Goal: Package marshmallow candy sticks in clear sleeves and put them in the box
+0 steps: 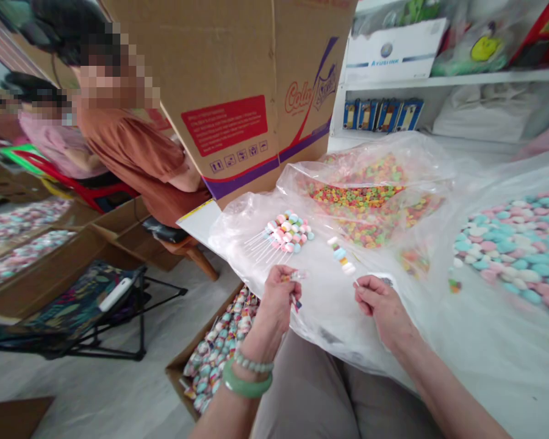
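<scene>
My left hand (277, 299) is closed in a pinch on a small clear wrapper (296, 276) over the plastic sheet (329, 305) on the table. My right hand (379, 302) is closed on the lower end of a thin stick threaded with pastel marshmallows and candy rings (341, 255), which points up and away. A bunch of finished marshmallow skewers (287, 233) lies on the plastic just beyond my left hand. A green bangle and a bead bracelet sit on my left wrist.
An open bag of coloured cereal rings (370, 201) lies behind the skewers. Loose pastel marshmallows (516, 250) cover the table on the right. A box of wrapped skewers (219, 347) stands on the floor below. A big cardboard carton (238, 91) and two seated people are at left.
</scene>
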Motion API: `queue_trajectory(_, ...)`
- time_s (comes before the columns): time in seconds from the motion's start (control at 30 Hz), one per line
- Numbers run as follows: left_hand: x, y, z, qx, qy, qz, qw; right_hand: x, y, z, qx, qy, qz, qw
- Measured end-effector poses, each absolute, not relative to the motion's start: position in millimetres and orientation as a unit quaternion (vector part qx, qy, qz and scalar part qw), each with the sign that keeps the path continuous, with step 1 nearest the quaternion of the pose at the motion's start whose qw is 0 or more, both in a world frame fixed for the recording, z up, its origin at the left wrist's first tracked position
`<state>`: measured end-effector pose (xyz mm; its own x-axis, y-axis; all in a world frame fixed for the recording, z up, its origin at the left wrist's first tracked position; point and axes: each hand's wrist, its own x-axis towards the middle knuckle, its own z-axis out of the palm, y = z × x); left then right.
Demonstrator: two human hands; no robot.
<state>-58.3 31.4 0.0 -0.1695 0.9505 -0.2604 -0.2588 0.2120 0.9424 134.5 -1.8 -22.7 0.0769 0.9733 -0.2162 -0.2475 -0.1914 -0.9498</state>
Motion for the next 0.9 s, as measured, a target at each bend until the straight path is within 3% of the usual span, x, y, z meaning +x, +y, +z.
queue_trajectory(0.1,-46,64,-2,0.471,0.632,0.458,0.411,133,-4,-32,-0.519,-0.349,0.54,0.563)
queue_trajectory(0.23,-28,106,-8,0.659,0.688,0.258,0.16,128,-9,-45,-0.533,-0.357,0.508,0.574)
queue_trajectory(0.3,-21,126,-10,0.717,0.667,0.174,0.1,127,-10,-50,-0.53,-0.351,0.512,0.577)
queue_trajectory(0.5,-6,170,-7,0.788,0.606,0.068,0.081,124,-10,-59,-0.519,-0.292,0.549,0.587)
queue_trajectory(0.9,5,174,17,0.85,0.524,-0.023,0.045,122,-12,-50,-0.504,-0.254,0.574,0.594)
